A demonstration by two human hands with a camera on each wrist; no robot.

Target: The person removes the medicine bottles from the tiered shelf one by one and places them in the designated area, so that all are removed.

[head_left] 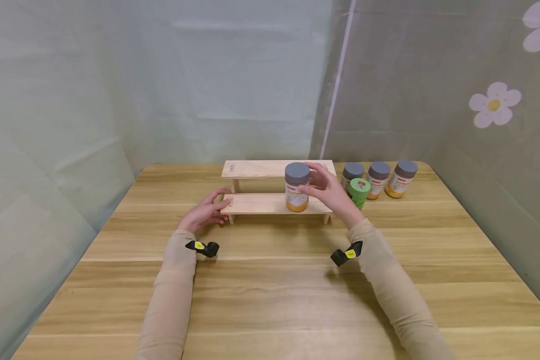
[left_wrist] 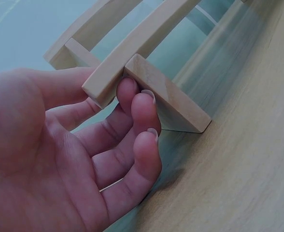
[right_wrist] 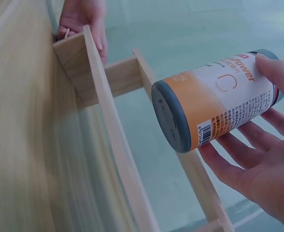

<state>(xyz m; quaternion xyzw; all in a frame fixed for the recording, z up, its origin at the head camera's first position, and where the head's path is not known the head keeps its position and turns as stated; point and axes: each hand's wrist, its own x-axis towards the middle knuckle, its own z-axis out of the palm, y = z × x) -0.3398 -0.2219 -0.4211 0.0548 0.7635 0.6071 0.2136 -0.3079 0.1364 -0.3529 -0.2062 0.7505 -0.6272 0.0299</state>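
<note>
A two-tier wooden rack stands on the table. My left hand holds the left end of its lower board, and in the left wrist view the curled fingers reach under the board beside the leg. With thumb and fingers, my right hand grips a supplement bottle with a grey lid and a white and orange label. The bottle is upright in front of the rack's right half, overlapping both boards in the head view. From the right wrist, the bottle's dark base shows, held off the boards.
Right of the rack stand three similar grey-lidded bottles, among them a middle bottle and a far-right bottle. A green-lidded container is in front of them, close to my right wrist. Curtains hang behind the wooden table.
</note>
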